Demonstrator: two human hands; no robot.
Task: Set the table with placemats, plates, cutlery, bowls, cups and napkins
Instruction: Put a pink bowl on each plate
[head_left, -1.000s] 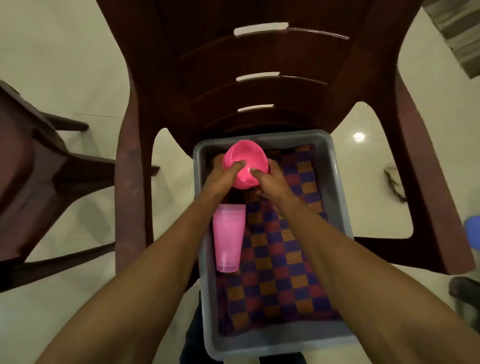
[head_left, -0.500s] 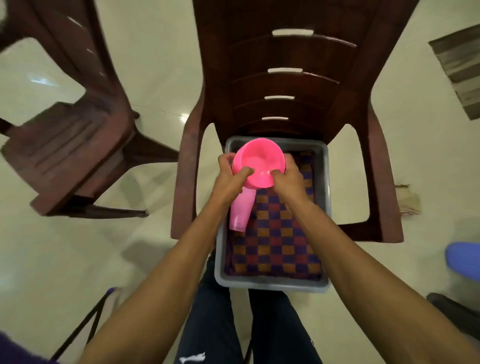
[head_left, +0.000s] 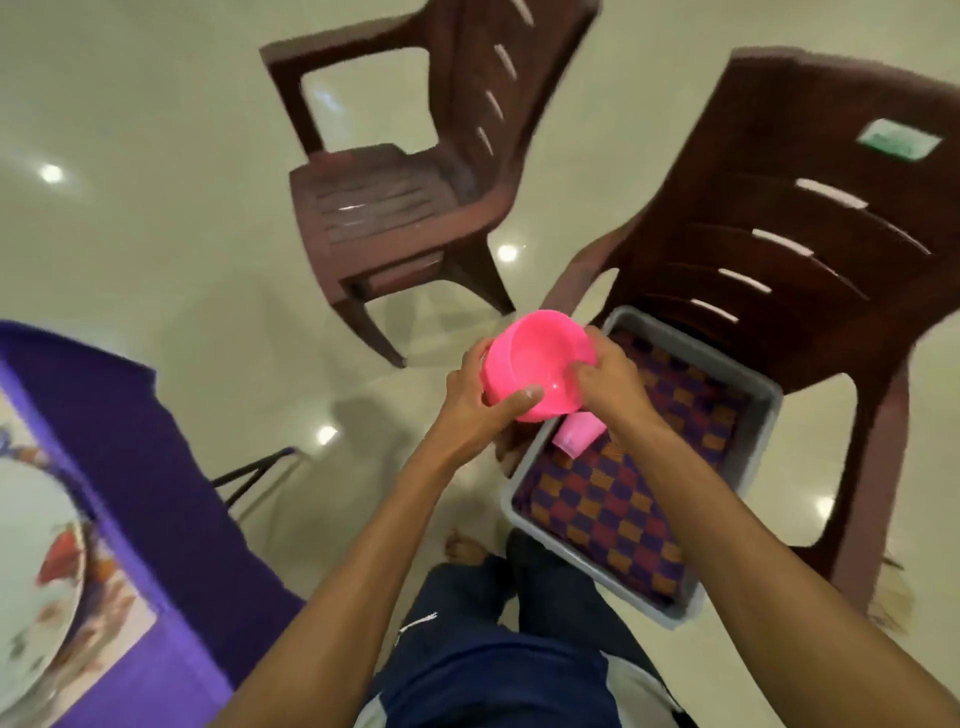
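Observation:
Both hands hold a pink plastic bowl (head_left: 535, 361) in the air, just left of the grey tub (head_left: 758, 415). My left hand (head_left: 480, 402) grips its near left rim with the thumb over the edge. My right hand (head_left: 608, 379) grips the right rim. A pink cup (head_left: 576, 435) lies on its side in the tub, on a checked purple and orange cloth (head_left: 623, 499). At the far left, a white plate (head_left: 31, 551) sits on a patterned placemat (head_left: 111, 629) on the purple-covered table (head_left: 130, 467).
The tub rests on the seat of a dark brown plastic chair (head_left: 810, 234). A second brown chair (head_left: 395, 192) stands further back on the pale tiled floor. My legs in dark trousers (head_left: 493, 649) and a bare foot are below the hands.
The bowl has been lifted out of the tub and carried left, past the tub's edge. The view has swung left, bringing the purple table and plate into sight.

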